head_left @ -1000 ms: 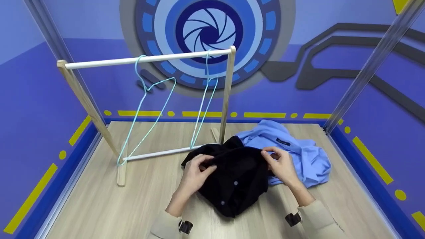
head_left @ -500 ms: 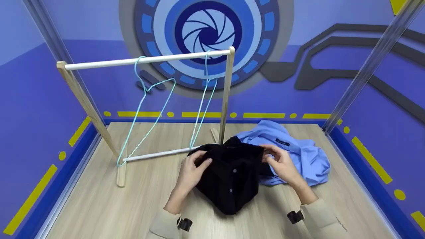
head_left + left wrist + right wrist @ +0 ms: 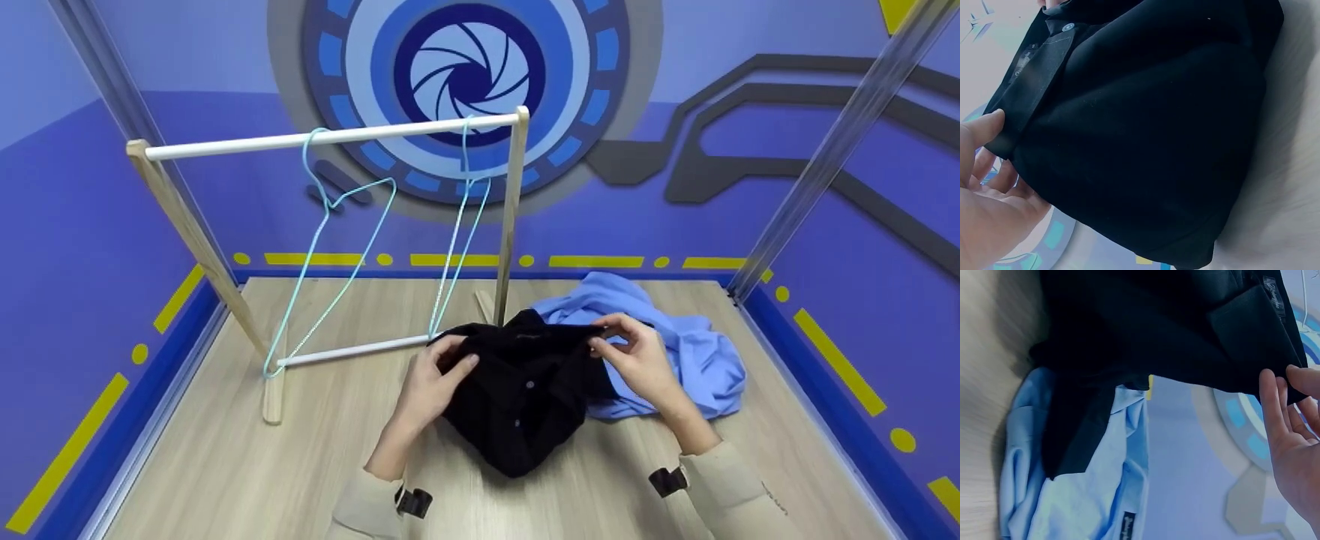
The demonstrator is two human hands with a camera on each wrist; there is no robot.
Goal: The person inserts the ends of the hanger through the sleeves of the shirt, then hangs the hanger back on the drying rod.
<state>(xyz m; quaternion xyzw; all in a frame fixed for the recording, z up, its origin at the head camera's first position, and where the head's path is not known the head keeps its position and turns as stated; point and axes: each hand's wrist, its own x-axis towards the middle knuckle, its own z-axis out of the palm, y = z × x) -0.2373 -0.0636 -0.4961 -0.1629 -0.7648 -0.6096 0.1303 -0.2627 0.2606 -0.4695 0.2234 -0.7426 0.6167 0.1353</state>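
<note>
A black button-up shirt (image 3: 514, 427) hangs bunched between my two hands in the head view, its lower part over the table. My left hand (image 3: 427, 386) pinches the left end of its collar; in the left wrist view the thumb (image 3: 988, 126) lies on the collar's outer face and the other fingers are behind it. My right hand (image 3: 637, 364) pinches the collar's right end between thumb and fingers. Inside the collar a small label (image 3: 1274, 295) shows. A black sleeve (image 3: 1081, 433) hangs over the light blue shirt (image 3: 701, 360), which lies crumpled at the right.
Left of the shirts stands a small clothes rack with a white top rail (image 3: 337, 136) and wooden posts. Two light-blue hangers, one left (image 3: 311, 251) and one right (image 3: 457, 240), hang from the rail. Blue walls (image 3: 825, 247) enclose the wooden table (image 3: 225, 465).
The black shirt's front has risen slightly and its collar is spread wider, baring the inside. My right hand has shifted its fingers along the collar edge; my left hand has moved up slightly.
</note>
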